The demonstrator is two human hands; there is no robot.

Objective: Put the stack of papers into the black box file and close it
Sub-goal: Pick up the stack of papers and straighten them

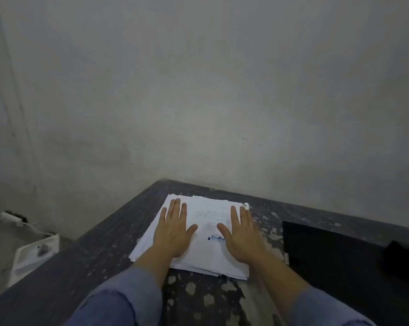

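On the worn dark surface (104, 250), left hand (173, 234) and right hand (242, 236) lie open, palms flat on the uneven stack of papers (206, 252), black box file (335, 262) just right; loose sheets may splay when lifted.

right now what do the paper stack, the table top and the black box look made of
Stack of papers: thin matte white paper, edges fanned. Table: probably dark painted or laminated board, pale patches where the coat has flaked. Black box file: matte black, likely card or plastic; can't tell.
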